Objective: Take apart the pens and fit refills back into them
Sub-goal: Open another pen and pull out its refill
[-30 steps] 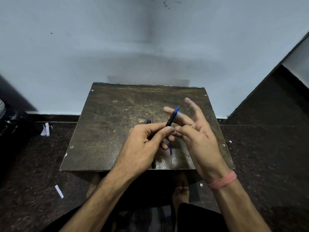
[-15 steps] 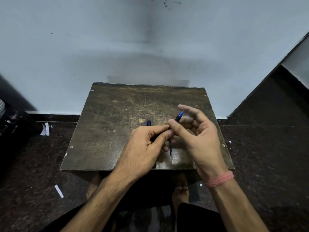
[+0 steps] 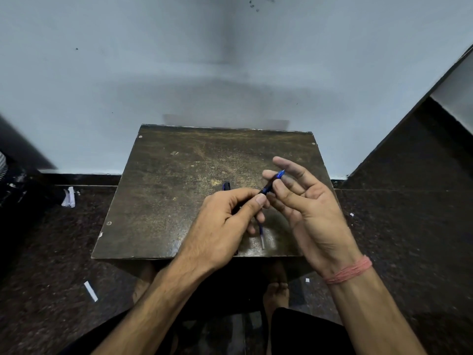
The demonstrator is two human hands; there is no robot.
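Observation:
A blue pen [image 3: 272,182] points up and to the right above the small dark table [image 3: 179,190]. My left hand [image 3: 225,224] grips its lower end between thumb and fingers. My right hand [image 3: 304,206] touches the pen's upper part with thumb and fingertips, its other fingers spread. A thin refill [image 3: 261,233] lies on the table below my hands, near the front edge. Another dark pen [image 3: 226,186] lies on the table behind my left hand, mostly hidden.
The table stands against a pale wall [image 3: 230,60]. Dark speckled floor [image 3: 409,239] surrounds it, with paper scraps [image 3: 90,291] at the left and a crumpled white piece [image 3: 69,197] near the wall. My bare feet [image 3: 276,290] are under the table.
My right hand's fingers closed around the pen half a second ago and have now spread apart again; the pen tip has risen slightly. My left hand has kept its grip.

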